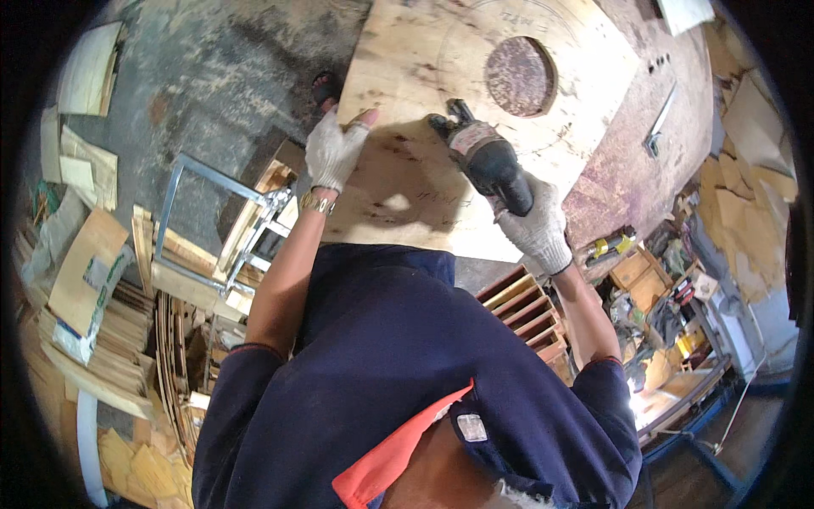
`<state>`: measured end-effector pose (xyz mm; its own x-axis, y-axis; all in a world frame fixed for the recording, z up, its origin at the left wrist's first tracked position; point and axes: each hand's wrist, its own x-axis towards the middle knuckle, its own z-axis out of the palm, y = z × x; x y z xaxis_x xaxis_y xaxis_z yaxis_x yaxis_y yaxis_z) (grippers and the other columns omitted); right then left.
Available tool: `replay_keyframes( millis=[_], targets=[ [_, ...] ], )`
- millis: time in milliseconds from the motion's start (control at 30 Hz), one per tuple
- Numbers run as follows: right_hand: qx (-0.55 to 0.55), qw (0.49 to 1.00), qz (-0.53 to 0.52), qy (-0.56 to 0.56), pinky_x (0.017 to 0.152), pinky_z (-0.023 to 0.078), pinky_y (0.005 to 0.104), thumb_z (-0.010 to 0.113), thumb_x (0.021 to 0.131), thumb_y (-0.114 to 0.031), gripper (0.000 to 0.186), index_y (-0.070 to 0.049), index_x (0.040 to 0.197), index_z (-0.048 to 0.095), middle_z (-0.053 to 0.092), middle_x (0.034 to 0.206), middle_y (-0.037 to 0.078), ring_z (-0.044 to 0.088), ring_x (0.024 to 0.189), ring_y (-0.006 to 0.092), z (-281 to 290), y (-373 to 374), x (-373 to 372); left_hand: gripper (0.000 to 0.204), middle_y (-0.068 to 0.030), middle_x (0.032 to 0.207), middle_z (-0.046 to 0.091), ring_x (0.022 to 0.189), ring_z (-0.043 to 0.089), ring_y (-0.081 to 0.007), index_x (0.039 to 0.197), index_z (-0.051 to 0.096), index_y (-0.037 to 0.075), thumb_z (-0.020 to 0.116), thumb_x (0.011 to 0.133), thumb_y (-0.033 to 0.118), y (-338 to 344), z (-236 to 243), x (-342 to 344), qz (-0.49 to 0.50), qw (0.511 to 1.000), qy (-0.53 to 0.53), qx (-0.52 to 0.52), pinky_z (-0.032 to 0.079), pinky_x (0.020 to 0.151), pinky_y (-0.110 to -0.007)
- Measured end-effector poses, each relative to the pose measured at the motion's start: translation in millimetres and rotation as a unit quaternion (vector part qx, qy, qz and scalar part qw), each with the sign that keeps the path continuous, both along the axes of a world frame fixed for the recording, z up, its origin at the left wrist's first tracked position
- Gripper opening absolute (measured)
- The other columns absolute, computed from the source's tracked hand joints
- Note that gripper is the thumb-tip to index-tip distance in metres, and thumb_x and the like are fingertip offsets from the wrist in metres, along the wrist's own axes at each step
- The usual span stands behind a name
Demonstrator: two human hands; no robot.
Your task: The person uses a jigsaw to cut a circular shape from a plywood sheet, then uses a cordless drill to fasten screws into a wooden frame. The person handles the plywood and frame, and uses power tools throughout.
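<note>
A pale plywood sheet (pixel 398 191) lies in front of me, with a round hole (pixel 519 76) cut through its far right part and pencil lines around it. My left hand (pixel 335 151), in a white knitted glove with bare fingertips, rests at the sheet's left edge. Its thumb stretches over the top; the other fingers show only partly. Wrapped round the rear of a black hand-held power tool (pixel 498 170) is my gloved right hand (pixel 536 222). The tool's dusty front end is over the sheet, left of the hole. Its exact kind and its tip are unclear.
A metal frame (pixel 174 208) stands left of my forearm, near stacked wood strips (pixel 106 339). A metal hand tool (pixel 660 123) lies right of the sheet. A slatted wooden piece (pixel 530 314) and cluttered tools (pixel 644 280) are at the lower right.
</note>
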<state>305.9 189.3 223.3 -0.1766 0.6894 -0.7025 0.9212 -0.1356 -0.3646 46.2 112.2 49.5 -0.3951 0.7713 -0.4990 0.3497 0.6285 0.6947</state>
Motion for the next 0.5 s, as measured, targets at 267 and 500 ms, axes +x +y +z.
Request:
replay_keyframes(
  millis=[267,500],
  targets=[
    [-0.03,0.999,0.01,-0.004,0.067,0.052,0.0392,0.07,0.069,-0.018,0.032,0.001,0.094,0.065,0.065,0.067,0.018,0.068,0.065,0.0289,-2.0,3.1,-1.6,0.065,-0.0211,0.098,0.073,0.094,0.071,-0.0375,0.113,0.067,0.0,0.072,0.083,0.058,-7.2,-1.8,3.3,0.029,1.0,-0.009,0.003,0.054,0.079,-0.043],
    [-0.013,1.0,-0.025,-0.004,0.066,0.052,0.0395,0.068,0.07,-0.016,0.03,0.001,0.095,0.065,0.064,0.066,0.017,0.067,0.063,0.0276,-1.7,-3.8,-10.4,0.069,-0.0213,0.099,0.073,0.095,0.07,-0.0377,0.115,0.067,-0.001,0.073,0.082,0.059,-7.5,-2.4,3.3,0.031,0.999,-0.005,-0.012,0.054,0.08,-0.043]
  ],
)
